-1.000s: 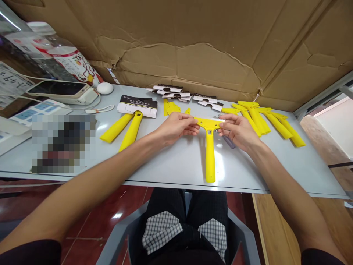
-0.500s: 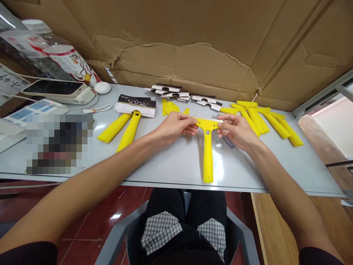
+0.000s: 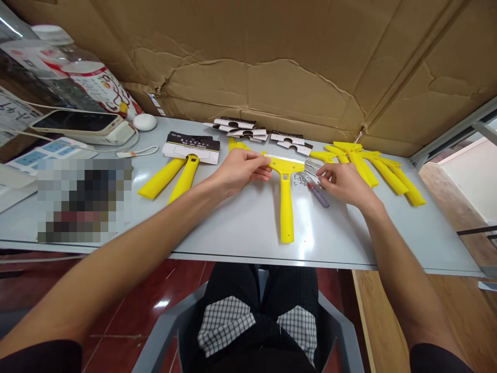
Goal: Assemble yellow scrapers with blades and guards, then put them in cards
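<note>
Drawn away from the right end of the yellow scraper [image 3: 287, 199] since the earlier frame, the right grip [image 3: 344, 182] is now being held just to the right of it, and the scraper is being shifted slightly left and away from the near edge of the surface [image 3: 244, 230]. By the left grip [image 3: 241, 168], the left end of the scraper's head is being pinched between thumb and fingers. Over the middle of the surface the scraper is being held, its handle being pointed toward the near edge and a thin shiny strip [image 3: 287, 157] being shown along the head's far edge. Whether anything is being grasped by the curled right grip cannot be told; its fingertips are being held beside flat silvery metal [image 3: 311, 167]. Between scraper and right grip, small metal pieces [image 3: 298, 179] and a purple-handled screwdriver [image 3: 320, 198] are being carried by the surface. On the left, two yellow handles [image 3: 185, 178] are being partly covered by a black-and-white card [image 3: 190, 149]. On the far right, more yellow scrapers [image 3: 363, 167] are being supported.
</note>
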`<state>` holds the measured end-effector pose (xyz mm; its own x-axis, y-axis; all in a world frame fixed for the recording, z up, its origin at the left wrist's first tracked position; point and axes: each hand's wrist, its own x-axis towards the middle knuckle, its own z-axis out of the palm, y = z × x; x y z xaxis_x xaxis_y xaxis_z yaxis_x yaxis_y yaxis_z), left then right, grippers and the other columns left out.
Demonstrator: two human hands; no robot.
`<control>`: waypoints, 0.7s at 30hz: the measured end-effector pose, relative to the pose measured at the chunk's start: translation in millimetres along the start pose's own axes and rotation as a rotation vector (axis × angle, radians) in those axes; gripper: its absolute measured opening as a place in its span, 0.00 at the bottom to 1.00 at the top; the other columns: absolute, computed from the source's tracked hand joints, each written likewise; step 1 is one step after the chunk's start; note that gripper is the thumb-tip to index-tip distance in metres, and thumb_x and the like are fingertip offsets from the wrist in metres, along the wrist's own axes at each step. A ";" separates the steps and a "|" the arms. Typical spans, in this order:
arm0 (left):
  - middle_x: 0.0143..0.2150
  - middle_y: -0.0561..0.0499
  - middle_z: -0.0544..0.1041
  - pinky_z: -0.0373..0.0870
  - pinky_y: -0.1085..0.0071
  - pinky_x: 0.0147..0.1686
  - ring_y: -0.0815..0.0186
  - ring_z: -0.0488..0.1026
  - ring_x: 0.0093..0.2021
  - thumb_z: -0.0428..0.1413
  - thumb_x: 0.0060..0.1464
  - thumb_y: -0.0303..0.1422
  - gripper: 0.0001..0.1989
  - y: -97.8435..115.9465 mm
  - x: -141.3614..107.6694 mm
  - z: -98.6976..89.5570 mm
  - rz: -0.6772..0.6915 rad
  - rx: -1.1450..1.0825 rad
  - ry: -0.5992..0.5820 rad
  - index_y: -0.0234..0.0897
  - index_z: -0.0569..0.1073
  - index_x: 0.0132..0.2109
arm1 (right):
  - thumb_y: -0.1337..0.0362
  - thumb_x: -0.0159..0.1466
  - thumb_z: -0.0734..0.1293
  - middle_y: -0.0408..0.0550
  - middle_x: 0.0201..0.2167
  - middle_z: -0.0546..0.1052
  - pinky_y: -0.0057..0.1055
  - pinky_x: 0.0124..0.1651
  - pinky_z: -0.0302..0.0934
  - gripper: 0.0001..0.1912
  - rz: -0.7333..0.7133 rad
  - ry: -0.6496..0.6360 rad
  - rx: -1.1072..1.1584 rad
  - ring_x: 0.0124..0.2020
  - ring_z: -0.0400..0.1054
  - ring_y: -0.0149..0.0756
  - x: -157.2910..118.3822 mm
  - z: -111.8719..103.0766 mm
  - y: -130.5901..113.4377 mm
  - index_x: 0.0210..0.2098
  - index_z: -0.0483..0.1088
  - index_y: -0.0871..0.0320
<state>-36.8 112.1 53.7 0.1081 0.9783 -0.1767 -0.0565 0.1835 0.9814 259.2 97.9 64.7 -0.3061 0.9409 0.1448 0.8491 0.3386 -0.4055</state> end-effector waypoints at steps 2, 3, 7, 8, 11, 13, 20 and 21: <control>0.33 0.39 0.83 0.83 0.64 0.39 0.62 0.81 0.33 0.66 0.59 0.28 0.07 -1.6 1.3 -0.7 0.004 -0.007 -0.003 0.28 0.83 0.34 | 0.71 0.64 0.67 0.47 0.32 0.84 0.39 0.40 0.63 0.13 -0.013 -0.035 -0.041 0.32 0.74 0.39 0.8 -0.3 6.3 0.44 0.84 0.57; 0.33 0.39 0.83 0.83 0.64 0.39 0.62 0.82 0.33 0.66 0.59 0.28 0.07 -2.0 1.3 -0.9 0.006 -0.012 -0.006 0.28 0.84 0.34 | 0.71 0.65 0.68 0.48 0.33 0.84 0.39 0.41 0.64 0.14 -0.021 -0.054 -0.055 0.33 0.74 0.40 1.4 -0.1 8.6 0.44 0.85 0.57; 0.33 0.39 0.83 0.83 0.64 0.39 0.62 0.82 0.33 0.67 0.58 0.29 0.07 -1.6 -0.4 -0.9 0.005 -0.016 -0.016 0.28 0.84 0.34 | 0.69 0.67 0.68 0.49 0.39 0.85 0.41 0.43 0.66 0.14 -0.052 -0.127 -0.066 0.36 0.74 0.41 4.3 3.3 11.1 0.46 0.87 0.54; 0.34 0.39 0.84 0.83 0.64 0.40 0.62 0.82 0.33 0.67 0.58 0.29 0.07 -1.3 -0.9 -0.7 0.004 -0.014 -0.022 0.28 0.84 0.34 | 0.68 0.67 0.68 0.48 0.40 0.85 0.41 0.43 0.66 0.14 -0.061 -0.143 -0.065 0.36 0.74 0.41 4.9 4.7 10.5 0.46 0.87 0.53; 0.35 0.38 0.84 0.83 0.63 0.42 0.62 0.82 0.33 0.68 0.59 0.30 0.07 -0.3 -2.0 -0.2 0.001 -0.004 -0.033 0.28 0.84 0.35 | 0.68 0.67 0.69 0.48 0.41 0.85 0.41 0.43 0.66 0.13 -0.068 -0.162 -0.059 0.38 0.74 0.42 6.2 8.0 8.7 0.42 0.87 0.53; 0.35 0.38 0.84 0.83 0.63 0.42 0.62 0.82 0.33 0.67 0.59 0.30 0.08 0.3 -2.8 0.3 0.000 -0.001 -0.032 0.28 0.84 0.36 | 0.68 0.67 0.69 0.49 0.40 0.84 0.41 0.43 0.65 0.11 -0.058 -0.158 -0.049 0.38 0.74 0.42 6.3 9.2 8.4 0.39 0.86 0.54; 0.33 0.39 0.84 0.82 0.66 0.40 0.65 0.81 0.31 0.67 0.61 0.29 0.08 1.2 -7.3 4.5 -0.025 0.010 -0.047 0.26 0.84 0.36 | 0.71 0.67 0.66 0.52 0.40 0.82 0.40 0.42 0.64 0.10 -0.028 -0.095 -0.074 0.40 0.73 0.43 6.5 8.0 6.8 0.37 0.80 0.57; 0.33 0.39 0.84 0.82 0.65 0.40 0.65 0.81 0.31 0.67 0.61 0.29 0.08 1.4 -8.0 5.3 -0.031 0.016 -0.050 0.26 0.84 0.36 | 0.72 0.67 0.66 0.52 0.40 0.83 0.39 0.42 0.64 0.10 -0.022 -0.083 -0.076 0.39 0.73 0.43 6.8 7.3 6.6 0.37 0.80 0.57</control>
<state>-32.6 104.0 56.9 0.1589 0.9661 -0.2035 -0.0368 0.2118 0.9766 259.6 106.4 56.5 -0.3567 0.9311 0.0761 0.8710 0.3609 -0.3333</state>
